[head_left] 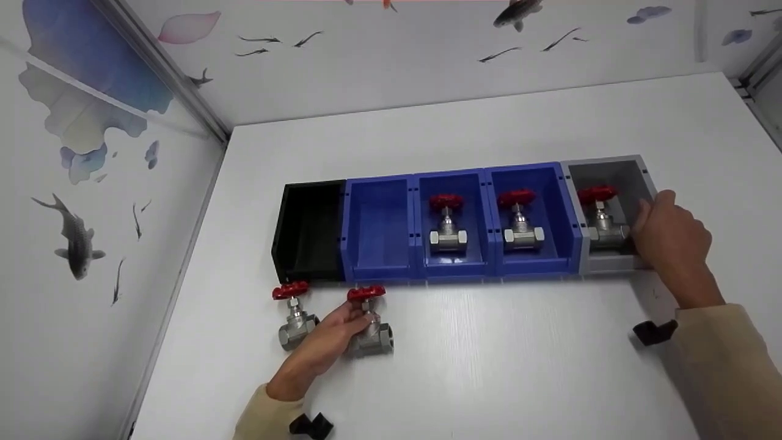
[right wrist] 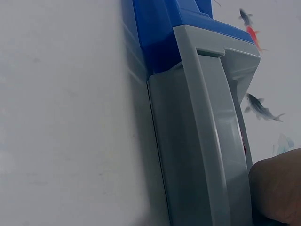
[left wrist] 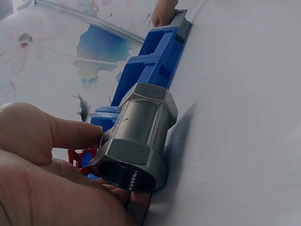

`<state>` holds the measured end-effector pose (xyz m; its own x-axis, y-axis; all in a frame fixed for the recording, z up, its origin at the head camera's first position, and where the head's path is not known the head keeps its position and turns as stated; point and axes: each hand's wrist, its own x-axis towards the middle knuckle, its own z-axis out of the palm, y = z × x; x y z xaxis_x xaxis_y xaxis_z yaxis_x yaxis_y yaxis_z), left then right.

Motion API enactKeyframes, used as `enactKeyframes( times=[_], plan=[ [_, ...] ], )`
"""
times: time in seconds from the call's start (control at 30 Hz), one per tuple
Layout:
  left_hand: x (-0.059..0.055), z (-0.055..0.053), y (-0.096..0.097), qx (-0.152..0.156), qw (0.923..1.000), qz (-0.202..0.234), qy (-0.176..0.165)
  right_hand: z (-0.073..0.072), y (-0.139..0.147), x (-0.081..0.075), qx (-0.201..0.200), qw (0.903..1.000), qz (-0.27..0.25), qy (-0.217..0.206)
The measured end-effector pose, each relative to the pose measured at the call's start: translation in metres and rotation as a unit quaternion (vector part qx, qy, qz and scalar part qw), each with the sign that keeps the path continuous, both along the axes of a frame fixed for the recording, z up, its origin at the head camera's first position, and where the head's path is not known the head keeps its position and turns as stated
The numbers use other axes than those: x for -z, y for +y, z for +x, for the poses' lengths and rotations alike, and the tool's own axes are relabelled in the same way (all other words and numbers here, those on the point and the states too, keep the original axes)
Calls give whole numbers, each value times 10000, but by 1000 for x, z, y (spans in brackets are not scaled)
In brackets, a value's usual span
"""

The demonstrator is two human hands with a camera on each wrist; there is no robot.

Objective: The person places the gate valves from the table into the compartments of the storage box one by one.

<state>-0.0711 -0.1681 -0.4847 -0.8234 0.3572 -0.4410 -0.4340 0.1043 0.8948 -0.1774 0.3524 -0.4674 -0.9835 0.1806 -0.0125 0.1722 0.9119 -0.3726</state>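
My left hand (head_left: 330, 339) holds a metal gate valve (head_left: 374, 342) with a red handwheel, thumb and fingers round its neck, in front of the bins. In the left wrist view the valve's threaded opening faces the camera (left wrist: 136, 141). Just left of it a second valve (head_left: 294, 327) stands partly behind that hand. My right hand (head_left: 675, 235) grips the right wall of the grey bin (head_left: 611, 264), thumb inside and fingers outside. Another valve (head_left: 605, 227) lies in that bin, close to the thumb. The right wrist view shows the bin's outside (right wrist: 188, 141); most of the hand is out of frame.
Left of the grey bin, joined in a row, are two blue bins (head_left: 455, 269) (head_left: 537, 267) holding one valve each, an empty blue bin (head_left: 380, 272) and an empty black bin (head_left: 310, 269). Walls printed with fish enclose the white table (head_left: 489, 366) at the back and left.
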Motion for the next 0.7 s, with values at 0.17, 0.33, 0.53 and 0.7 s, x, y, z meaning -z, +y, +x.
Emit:
enactKeyframes(
  times=[0.17,0.33,0.53,0.7],
  plan=[
    [0,0,-1,37,10000,-79,23,-1,1,-1,-3,10000,5,-90],
    [-4,1,-2,52,9997,-243,36,0,1,-2,-4,9999,19,-115],
    [-8,1,-6,-14,9988,-473,81,-1,1,-1,12,9999,21,-119],
    [-12,2,-5,-8,9985,-541,54,0,1,0,32,9999,11,-100]
  ],
)
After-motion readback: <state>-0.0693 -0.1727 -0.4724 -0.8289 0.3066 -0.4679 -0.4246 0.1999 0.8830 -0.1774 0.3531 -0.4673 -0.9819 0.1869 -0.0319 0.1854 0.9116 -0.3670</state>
